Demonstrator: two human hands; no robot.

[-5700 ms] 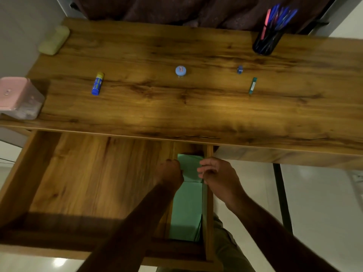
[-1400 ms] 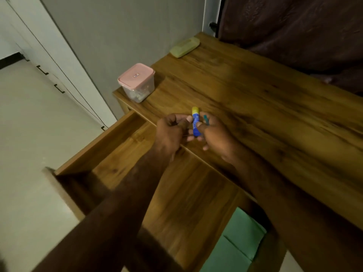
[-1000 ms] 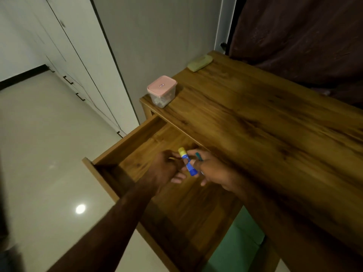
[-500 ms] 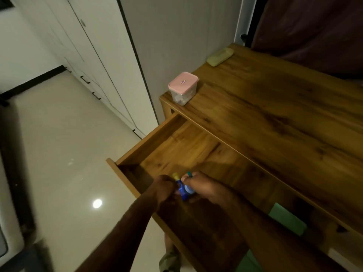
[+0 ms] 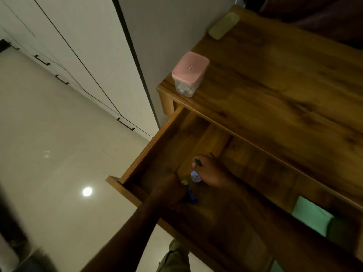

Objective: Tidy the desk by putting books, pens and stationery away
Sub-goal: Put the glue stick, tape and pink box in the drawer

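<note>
Drawer (image 5: 151,148) stood pulled out under worktop (image 5: 275,85), both hands down inside it, near front left corner. Right grip (image 5: 211,172) curled, pinching teal pen (image 5: 198,162) between fingers, with round blue-white tub (image 5: 195,176) tucked under palm. Left grip (image 5: 170,191) sat just beside blue glue stick (image 5: 190,195), yellow cap pointing away from the person; fingers were hidden, so cannot tell whether it held stick. Green book (image 5: 310,214) lay at drawer's right end. Pink-lidded box (image 5: 189,73) and pale green case (image 5: 224,25) were on worktop.
</note>
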